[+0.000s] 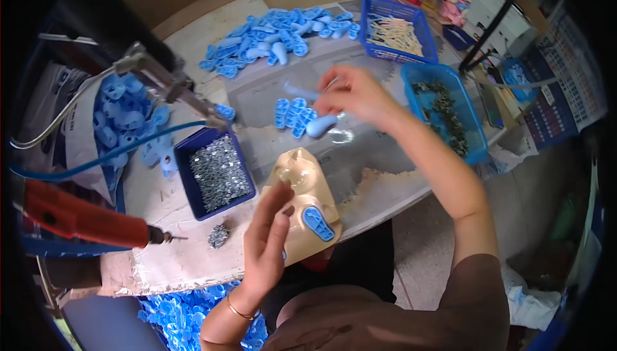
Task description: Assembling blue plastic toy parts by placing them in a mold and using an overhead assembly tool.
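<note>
My right hand is raised over the middle of the table, its fingers pinched at one end of a light-blue plastic piece smeared by motion. Below it lie several blue sole-shaped pieces and a smooth blue rounded shell. My left hand hovers at the left side of a tan moulded fixture, fingers stretched and thumb apart. A blue sole-shaped shell sits in the fixture's right recess, its ribbed inside up. Another bit of blue shows beside my left palm, mostly hidden.
Left of the fixture stand a dark-blue tray of small metal parts, a little metal heap and a red electric screwdriver. Farther back are a blue shell pile, a basket of cream strips and a teal bin.
</note>
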